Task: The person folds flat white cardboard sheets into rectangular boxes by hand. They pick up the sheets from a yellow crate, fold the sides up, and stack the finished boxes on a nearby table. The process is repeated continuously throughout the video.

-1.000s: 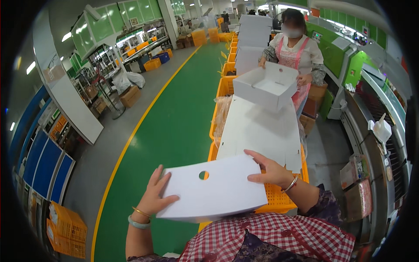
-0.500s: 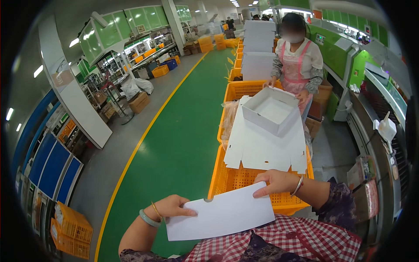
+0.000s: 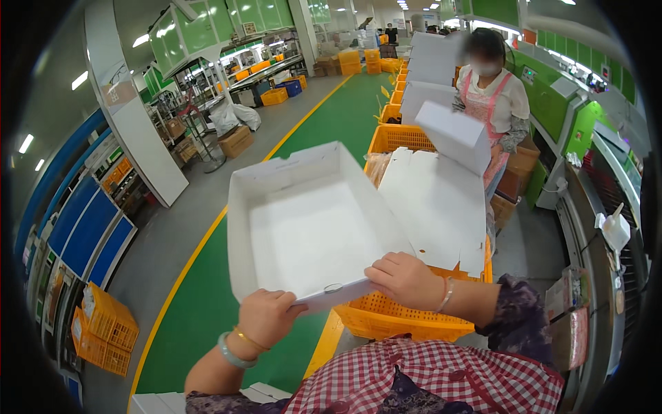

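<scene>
A smooth, glossy green floor with a yellow border line stretched behind the wearer's work. At its right stood perforated orange plastic crates, topped by flat white cardboard sheets with notched edges. In front of the wearer, raised above the floor and overlapping the sheets in view, was a shallow rectangular white cardboard box, matte, open-topped, its inside bare. The left hand and right hand both grasped its near wall, one on either side of a small round cutout.
</scene>
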The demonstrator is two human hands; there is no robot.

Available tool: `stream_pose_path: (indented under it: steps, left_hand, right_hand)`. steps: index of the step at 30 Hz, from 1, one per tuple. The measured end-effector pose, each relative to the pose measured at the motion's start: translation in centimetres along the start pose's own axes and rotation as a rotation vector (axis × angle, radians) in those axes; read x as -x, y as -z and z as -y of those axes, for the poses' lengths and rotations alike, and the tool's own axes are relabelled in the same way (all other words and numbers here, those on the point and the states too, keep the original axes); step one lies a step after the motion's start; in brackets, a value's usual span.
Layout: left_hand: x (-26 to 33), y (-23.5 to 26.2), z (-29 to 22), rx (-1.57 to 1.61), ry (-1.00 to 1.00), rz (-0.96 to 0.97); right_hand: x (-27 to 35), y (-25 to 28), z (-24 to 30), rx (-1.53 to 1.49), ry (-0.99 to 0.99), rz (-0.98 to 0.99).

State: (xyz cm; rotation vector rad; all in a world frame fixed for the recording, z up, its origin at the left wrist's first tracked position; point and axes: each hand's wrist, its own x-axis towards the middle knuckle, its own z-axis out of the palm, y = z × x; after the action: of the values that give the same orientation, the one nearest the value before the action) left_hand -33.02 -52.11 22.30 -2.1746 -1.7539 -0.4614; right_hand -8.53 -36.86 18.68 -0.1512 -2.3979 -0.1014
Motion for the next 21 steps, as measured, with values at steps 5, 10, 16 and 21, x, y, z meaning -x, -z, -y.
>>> stream_pose_path:
  steps: [5,10,16,21]
  left_hand:
    - [1.9,-9.4,0.1,-0.009,-0.039,-0.087]
    - [4.5,-21.0,-0.4,0.093,-0.071,-0.028]
    - [7.4,-28.4,-2.1,0.199,-0.074,0.154]
    - [7.9,-29.8,-1.7,0.249,-0.06,0.115]
  right_hand:
    - [6.9,-6.6,-0.8,0.029,-0.01,0.057]
    - [13.7,-10.8,-1.3,-0.029,-0.155,0.266]
    - [19.8,-14.1,-1.9,-0.126,-0.39,0.644]
    - [19.9,-14.2,-2.8,-0.114,-0.491,0.8]
